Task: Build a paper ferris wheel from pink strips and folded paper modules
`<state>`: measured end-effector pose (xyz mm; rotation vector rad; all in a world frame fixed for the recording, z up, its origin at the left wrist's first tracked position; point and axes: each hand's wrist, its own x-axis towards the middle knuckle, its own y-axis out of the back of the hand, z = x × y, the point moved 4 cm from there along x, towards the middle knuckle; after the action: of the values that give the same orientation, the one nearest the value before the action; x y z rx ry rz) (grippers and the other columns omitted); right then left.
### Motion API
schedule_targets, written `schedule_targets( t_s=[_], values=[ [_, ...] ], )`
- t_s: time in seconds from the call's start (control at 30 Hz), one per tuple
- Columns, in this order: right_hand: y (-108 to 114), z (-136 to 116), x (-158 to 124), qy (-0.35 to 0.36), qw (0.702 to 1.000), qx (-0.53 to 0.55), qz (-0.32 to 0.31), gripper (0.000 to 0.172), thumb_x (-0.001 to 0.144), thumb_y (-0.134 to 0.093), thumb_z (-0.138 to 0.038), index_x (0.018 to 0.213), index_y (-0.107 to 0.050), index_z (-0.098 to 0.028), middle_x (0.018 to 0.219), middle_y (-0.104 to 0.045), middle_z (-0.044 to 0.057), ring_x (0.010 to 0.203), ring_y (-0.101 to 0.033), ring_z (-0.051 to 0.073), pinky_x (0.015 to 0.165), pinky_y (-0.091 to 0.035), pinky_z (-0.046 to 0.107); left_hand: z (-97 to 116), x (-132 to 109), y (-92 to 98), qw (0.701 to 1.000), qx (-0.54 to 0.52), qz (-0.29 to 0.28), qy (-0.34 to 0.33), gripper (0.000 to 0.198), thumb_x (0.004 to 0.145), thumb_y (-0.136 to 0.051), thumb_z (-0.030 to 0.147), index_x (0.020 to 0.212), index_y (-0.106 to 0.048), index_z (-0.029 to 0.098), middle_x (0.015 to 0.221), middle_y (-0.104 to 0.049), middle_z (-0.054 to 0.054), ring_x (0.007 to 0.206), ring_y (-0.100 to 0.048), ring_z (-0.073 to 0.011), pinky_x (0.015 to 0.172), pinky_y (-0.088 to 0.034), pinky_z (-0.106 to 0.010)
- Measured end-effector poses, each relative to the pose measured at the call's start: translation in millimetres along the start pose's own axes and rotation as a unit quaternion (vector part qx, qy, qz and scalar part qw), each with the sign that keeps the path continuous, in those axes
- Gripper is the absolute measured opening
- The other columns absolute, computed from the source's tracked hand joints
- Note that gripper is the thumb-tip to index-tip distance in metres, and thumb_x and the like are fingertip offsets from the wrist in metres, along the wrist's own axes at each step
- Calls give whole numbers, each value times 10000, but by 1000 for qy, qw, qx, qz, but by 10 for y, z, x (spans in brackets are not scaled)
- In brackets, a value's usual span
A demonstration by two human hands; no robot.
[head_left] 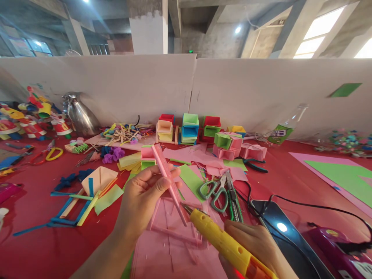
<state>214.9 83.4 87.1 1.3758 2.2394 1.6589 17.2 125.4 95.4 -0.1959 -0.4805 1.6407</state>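
Between the thumb and fingers of my left hand [142,197] is a narrow pink folded paper strip [166,168], held tilted above the table. My right hand [250,244] is wrapped round a yellow glue gun [221,236]. Its metal nozzle is right by the strip's lower end; whether they touch, I cannot tell. Below both hands lie pink paper sheets [177,257] with thin pink strips on top. Just beyond my right hand are grey-green-handled scissors [216,193] and a green utility knife [234,199].
Small coloured paper boxes [190,128] stand along the white partition [130,85]. A phone [286,228] with a black cable lies at right, near a purple device [334,248]. Left are a paper-strip frame [69,209] and a metal jug [81,114]; a glass bottle [286,126] stands tilted at back right.
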Motion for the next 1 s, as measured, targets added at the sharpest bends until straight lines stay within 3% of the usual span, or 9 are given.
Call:
schedule_targets(
  t_s=[0.73,1.0],
  values=[
    [-42,60,-43,-10,999,-7,-43,195,631,-440,-131,628,-262,-211,553,-326,-46,460,-284,78,440,-191,248,139,69,113,994,-8,85,-68,270,676,-734,282,912,-668,169,894,-727,-69,780,-696,-225,644,-591,-274],
    [-45,55,-41,-19,999,10,-37,174,647,-425,-143,628,-266,-212,560,-324,-42,467,-303,83,447,-202,251,93,39,104,998,-3,51,-44,300,689,-729,278,963,-660,178,897,-725,-80,777,-697,-222,633,-586,-263]
  ],
)
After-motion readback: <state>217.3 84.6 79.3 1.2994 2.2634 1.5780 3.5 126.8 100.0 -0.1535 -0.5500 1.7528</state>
